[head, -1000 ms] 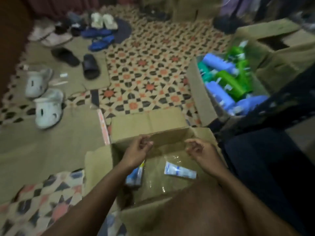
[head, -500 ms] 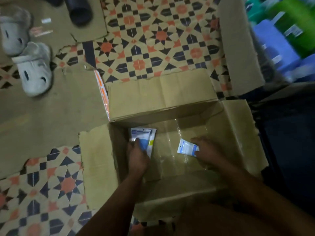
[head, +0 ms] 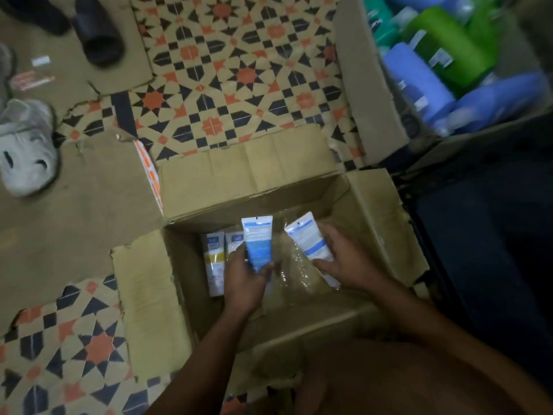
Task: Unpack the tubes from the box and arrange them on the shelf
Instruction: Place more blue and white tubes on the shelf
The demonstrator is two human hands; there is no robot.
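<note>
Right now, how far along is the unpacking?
Done: the box is open, flaps out, and looks nearly emptied. In hand: the left hand grips a blue tube, the right hand a white-and-blue tube. Left: two more tubes lie by the box's left wall. No shelf is in view, so arranging cannot be judged.

Brown cardboard box (head: 374, 211) holds white-and-blue tubes (head: 258, 241), one banded yellow (head: 215, 265). The floor (head: 239, 70) shows orange, black and tan star tiles. Nearby bottles (head: 443, 49) are green and blue.
</note>
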